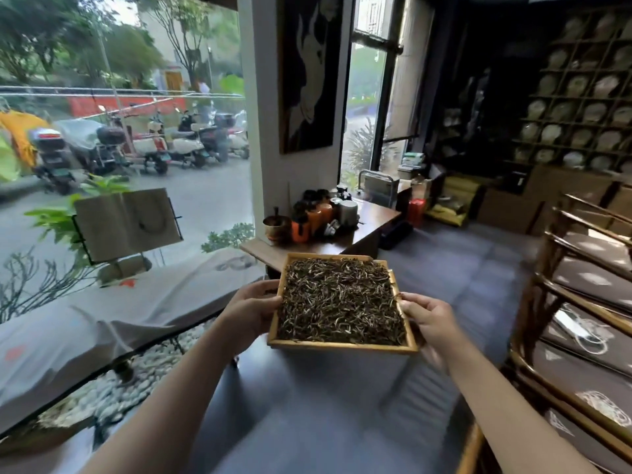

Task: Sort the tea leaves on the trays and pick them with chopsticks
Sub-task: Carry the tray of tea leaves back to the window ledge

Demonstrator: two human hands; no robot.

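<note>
A square wooden tray [342, 347] is held up in the air in front of me, roughly level. It is filled with dark, thin tea leaves [338, 302], some with pale tips. My left hand [251, 311] grips the tray's left edge, thumb over the rim. On the opposite side, my right hand [432, 319] grips the right edge the same way. No chopsticks are in view.
A low wooden table [342, 242] beyond the tray carries orange canisters [314, 217], a brown bowl [276, 227] and cups. Wooden chairs with brown cushions [581, 302] line the right. A large window and a cloth-covered ledge [102, 319] run along the left. Grey floor lies below.
</note>
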